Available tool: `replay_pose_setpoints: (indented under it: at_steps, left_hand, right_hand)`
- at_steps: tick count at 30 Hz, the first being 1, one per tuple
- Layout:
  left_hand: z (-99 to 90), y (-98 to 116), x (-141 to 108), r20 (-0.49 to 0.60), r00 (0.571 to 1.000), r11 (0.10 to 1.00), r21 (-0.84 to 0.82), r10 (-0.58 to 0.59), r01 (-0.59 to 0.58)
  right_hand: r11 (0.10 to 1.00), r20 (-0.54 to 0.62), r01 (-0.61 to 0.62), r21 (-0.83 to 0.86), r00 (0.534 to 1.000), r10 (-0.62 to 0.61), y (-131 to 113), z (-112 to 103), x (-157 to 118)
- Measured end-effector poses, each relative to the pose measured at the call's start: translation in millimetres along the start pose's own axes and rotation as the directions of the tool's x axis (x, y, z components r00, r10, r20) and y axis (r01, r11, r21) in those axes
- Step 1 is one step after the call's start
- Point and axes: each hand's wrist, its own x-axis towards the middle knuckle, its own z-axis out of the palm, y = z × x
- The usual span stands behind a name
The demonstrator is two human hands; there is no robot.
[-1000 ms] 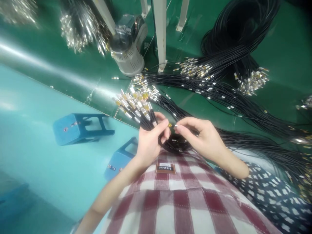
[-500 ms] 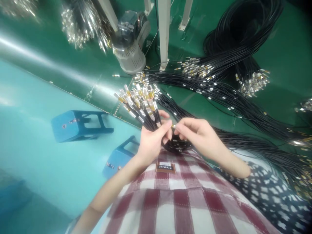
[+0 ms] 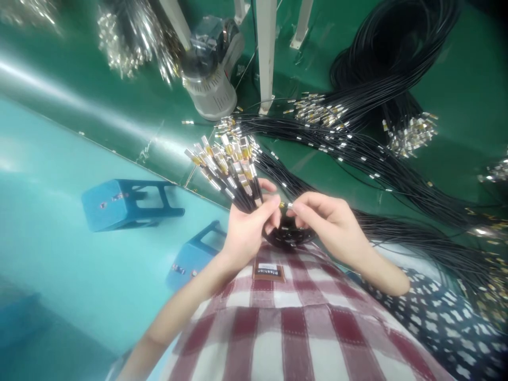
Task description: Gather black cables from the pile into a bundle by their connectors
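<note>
My left hand [image 3: 250, 225] is closed round a bundle of black cables [image 3: 244, 200], whose silver-and-yellow connector ends [image 3: 226, 161] fan out up and to the left. Just right of it, my right hand [image 3: 325, 219] pinches a single small cable connector [image 3: 288, 206] between thumb and fingertips. This connector points toward the left fingers; whether those fingers also touch it I cannot tell. Below both hands, the dark loops of cable [image 3: 288, 237] hang against the red-and-white checked apron [image 3: 273, 317].
More black cables [image 3: 357, 148] lie across the green table [image 3: 301, 174], beside a big cable coil [image 3: 397, 69]. A grey-white machine [image 3: 212, 95] stands by a white post [image 3: 266, 53]. Blue stools [image 3: 105, 206] are on the floor at left. A patterned dark sleeve [image 3: 428, 312] shows lower right.
My right hand has shifted slightly right, and more of the pinched connector shows between the hands. My left hand and the bundle have hardly moved.
</note>
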Motion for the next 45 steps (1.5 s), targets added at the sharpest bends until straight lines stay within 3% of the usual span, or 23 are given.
replay_pose_setpoints:
  at_steps: [3, 5, 14, 19, 23, 26, 34, 40, 45]
  left_hand:
    - [0.4, 0.2, -0.1, -0.013, 1.0, 1.0, 0.02, -0.006, 0.006]
    - [0.6, -0.1, -0.2, -0.017, 1.0, 1.0, 0.03, 0.002, -0.001]
    - [1.0, -1.9, 0.2, -0.014, 1.0, 0.999, 0.035, 0.026, -0.025]
    - [1.9, -0.5, 0.9, 0.013, 1.0, 1.0, 0.031, 0.004, -0.004]
    - [1.7, 0.6, 0.6, 0.034, 0.999, 0.999, 0.04, -0.019, 0.018]
    - [1.6, 0.7, 1.2, 0.029, 0.999, 0.999, 0.039, -0.036, 0.035]
    - [5.1, 5.0, 3.0, 0.005, 0.998, 0.996, -0.067, -0.059, 0.059]
    - [2.4, 4.3, 2.7, -0.016, 0.998, 0.993, -0.102, -0.067, 0.065]
    - [-2.1, -0.1, 3.1, -0.036, 0.997, 0.992, -0.111, -0.069, 0.064]
  right_hand:
    - [0.981, 0.059, -0.075, 0.178, 0.996, 0.066, 0.2, 1.2, 3.9]
    - [0.977, 0.073, -0.088, 0.196, 0.995, 0.075, -0.5, 2.6, 4.9]
    - [1.0, -0.051, -0.016, 0.025, 0.999, 0.018, 4.9, 17.2, -3.7]
    - [0.989, -0.171, 0.077, -0.127, 0.98, -0.098, 4.9, 23.4, -6.3]
    - [0.948, -0.085, 0.114, -0.297, 0.986, -0.146, -2.4, 16.0, -1.9]
    - [0.922, 0.016, 0.109, -0.371, 0.994, -0.111, -5.7, 9.6, 2.1]
    - [0.998, 0.046, 0.056, -0.002, 0.997, -0.055, 2.2, 10.8, 1.2]
    - [0.998, 0.011, 0.056, -0.005, 0.998, -0.056, 5.3, 9.8, 1.2]
    - [1.0, 0.106, 0.029, -0.002, 0.994, -0.029, 8.8, 2.3, -1.5]
